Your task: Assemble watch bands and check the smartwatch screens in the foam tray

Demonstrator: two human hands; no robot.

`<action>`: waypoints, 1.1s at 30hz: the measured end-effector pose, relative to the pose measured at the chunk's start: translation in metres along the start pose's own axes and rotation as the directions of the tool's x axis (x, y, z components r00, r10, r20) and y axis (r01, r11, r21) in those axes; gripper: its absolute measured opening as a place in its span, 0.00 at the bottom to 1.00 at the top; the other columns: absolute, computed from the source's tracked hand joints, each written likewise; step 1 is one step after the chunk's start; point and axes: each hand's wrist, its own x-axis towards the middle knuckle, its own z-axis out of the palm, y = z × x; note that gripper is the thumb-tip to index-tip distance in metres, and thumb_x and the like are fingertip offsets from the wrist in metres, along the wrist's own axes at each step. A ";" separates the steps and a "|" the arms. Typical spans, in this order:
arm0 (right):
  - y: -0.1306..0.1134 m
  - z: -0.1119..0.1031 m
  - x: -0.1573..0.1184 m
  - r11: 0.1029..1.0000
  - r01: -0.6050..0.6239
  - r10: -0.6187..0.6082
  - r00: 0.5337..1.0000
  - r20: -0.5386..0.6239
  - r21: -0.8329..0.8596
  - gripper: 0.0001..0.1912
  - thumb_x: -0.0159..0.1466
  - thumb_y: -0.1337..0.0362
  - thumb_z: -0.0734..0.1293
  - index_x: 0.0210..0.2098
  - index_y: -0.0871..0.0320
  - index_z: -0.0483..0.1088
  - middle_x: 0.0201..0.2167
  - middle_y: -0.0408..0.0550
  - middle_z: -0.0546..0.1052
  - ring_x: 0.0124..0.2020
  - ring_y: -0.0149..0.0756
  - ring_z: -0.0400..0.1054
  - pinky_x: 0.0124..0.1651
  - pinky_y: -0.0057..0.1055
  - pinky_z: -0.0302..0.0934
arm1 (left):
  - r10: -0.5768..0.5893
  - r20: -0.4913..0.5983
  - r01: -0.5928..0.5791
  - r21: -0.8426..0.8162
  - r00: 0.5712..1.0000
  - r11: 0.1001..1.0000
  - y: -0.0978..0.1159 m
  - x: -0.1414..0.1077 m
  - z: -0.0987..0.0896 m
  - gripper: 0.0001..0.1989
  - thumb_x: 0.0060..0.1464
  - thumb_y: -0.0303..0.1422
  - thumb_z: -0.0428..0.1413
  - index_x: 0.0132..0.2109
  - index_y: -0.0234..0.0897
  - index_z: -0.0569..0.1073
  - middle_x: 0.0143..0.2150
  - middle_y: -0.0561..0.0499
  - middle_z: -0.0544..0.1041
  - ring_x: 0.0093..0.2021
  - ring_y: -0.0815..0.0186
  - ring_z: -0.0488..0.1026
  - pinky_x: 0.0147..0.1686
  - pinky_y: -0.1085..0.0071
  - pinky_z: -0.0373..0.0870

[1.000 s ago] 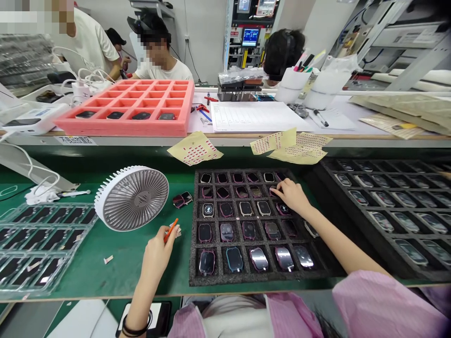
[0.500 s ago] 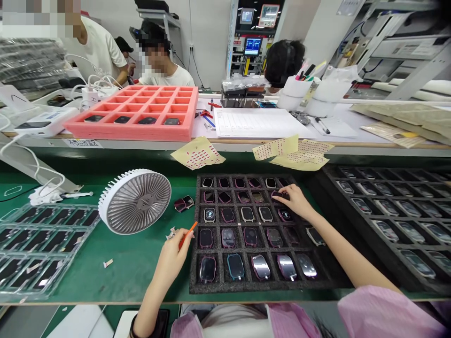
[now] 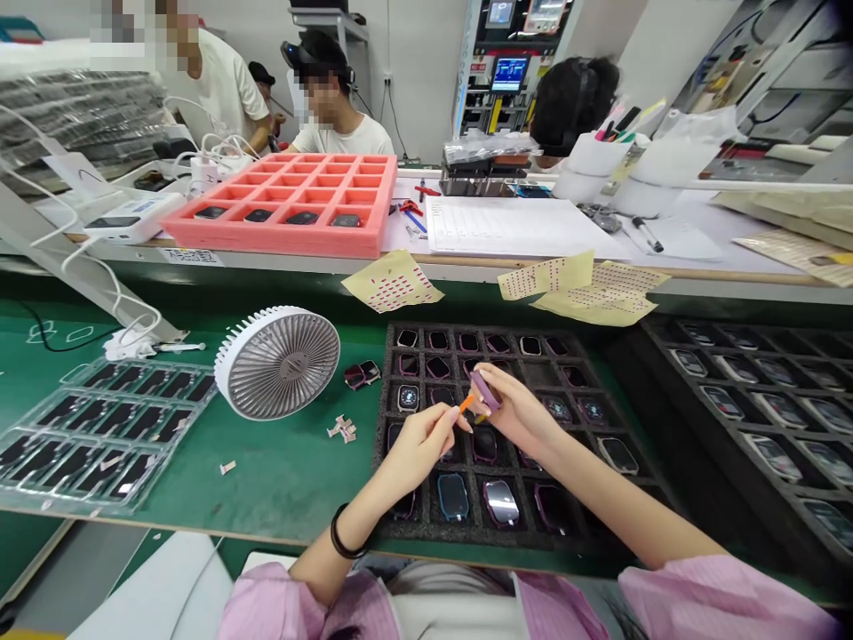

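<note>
The green table [image 3: 280, 484] runs across the person's view, with a pale shelf [image 3: 293, 270] along its back edge. Over a black foam tray [image 3: 466, 539] at the table's front edge, the right hand [image 3: 523, 409] holds up a purple watch case [image 3: 487, 391], its grip pinching the case between thumb and fingers. The left hand's [image 3: 426, 440] grip is pinched around an orange tool [image 3: 466, 404], its tip at the case. Beyond the foam tray's left edge lie small pale scraps [image 3: 343, 429]; a white fan [image 3: 283, 364] stands farther back, and a clear plastic tray [image 3: 130, 507] sits near the table's left front corner. The shelf carries a red foam tray [image 3: 280, 240] and a printed sheet [image 3: 526, 227]; yellow sticker sheets [image 3: 392, 283] hang from its front edge. Behind it, a co-worker in a white shirt [image 3: 350, 133] sits near a grey wall, and a blue screen [image 3: 510, 75] glows in a rack.
</note>
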 end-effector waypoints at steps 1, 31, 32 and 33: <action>0.002 0.007 -0.001 1.000 -0.021 0.020 1.000 0.019 0.023 0.12 0.56 0.58 0.73 0.32 0.56 0.68 0.17 0.36 0.66 0.19 0.27 0.57 0.25 0.27 0.55 | 0.007 -0.006 -0.007 -0.003 1.000 1.000 0.001 0.001 0.001 0.21 0.63 0.45 0.43 0.35 0.34 0.70 0.17 0.60 0.57 0.18 0.75 0.52 0.21 0.76 0.51; 0.012 0.026 0.001 0.989 -0.039 0.032 0.998 0.054 0.141 0.15 0.59 0.57 0.71 0.27 0.54 0.61 0.14 0.34 0.57 0.16 0.26 0.46 0.17 0.23 0.53 | 0.028 -0.047 -0.028 -0.011 0.998 1.000 -0.001 -0.003 0.000 0.23 0.61 0.47 0.46 0.32 0.32 0.71 0.17 0.59 0.58 0.19 0.75 0.51 0.20 0.75 0.48; 0.013 0.025 0.001 0.991 -0.028 0.022 0.999 0.046 0.135 0.14 0.59 0.57 0.71 0.27 0.55 0.62 0.14 0.34 0.58 0.16 0.25 0.47 0.18 0.23 0.52 | 0.027 -0.050 -0.028 -0.003 0.998 1.000 -0.001 -0.003 0.000 0.23 0.61 0.47 0.46 0.32 0.32 0.72 0.17 0.59 0.58 0.19 0.75 0.51 0.21 0.75 0.49; 0.014 0.025 0.000 0.992 -0.014 0.010 0.999 0.035 0.123 0.14 0.59 0.58 0.71 0.28 0.55 0.62 0.14 0.34 0.58 0.16 0.25 0.47 0.18 0.23 0.52 | 0.027 -0.058 -0.027 0.004 0.998 1.000 0.000 -0.004 0.000 0.23 0.61 0.47 0.46 0.32 0.32 0.72 0.17 0.59 0.58 0.19 0.75 0.51 0.21 0.75 0.49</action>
